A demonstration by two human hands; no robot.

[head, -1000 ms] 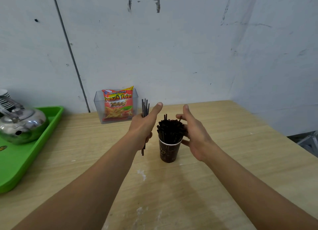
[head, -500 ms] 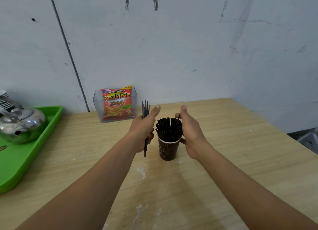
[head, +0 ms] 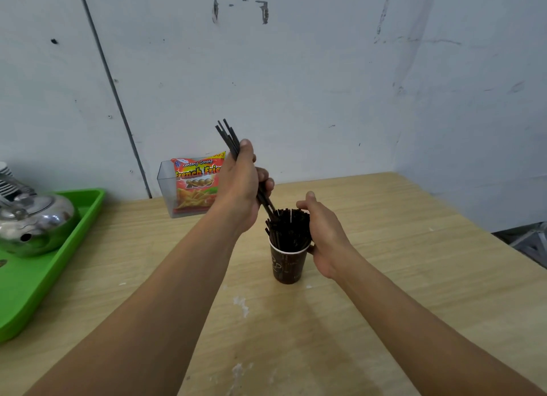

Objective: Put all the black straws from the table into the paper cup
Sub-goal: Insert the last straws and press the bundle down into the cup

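Observation:
A dark brown paper cup [head: 286, 266] stands upright on the wooden table [head: 384, 262], packed with several black straws [head: 288, 228]. My left hand [head: 241, 188] grips a small bundle of black straws [head: 229, 138], tilted so its lower ends touch the straws at the cup's left rim. My right hand [head: 324, 238] is wrapped round the right side of the cup and the straws standing in it.
A clear plastic box holding a French fries snack packet [head: 196, 185] stands at the wall behind my left hand. A green tray [head: 50, 274] with a shiny metal kettle [head: 32, 224] sits at the left edge. Walls close the back and right.
My left hand has risen and swung right, tipping its bundle from upright beside the cup to slanting into the cup's top. My right hand closed in on the cup's side.

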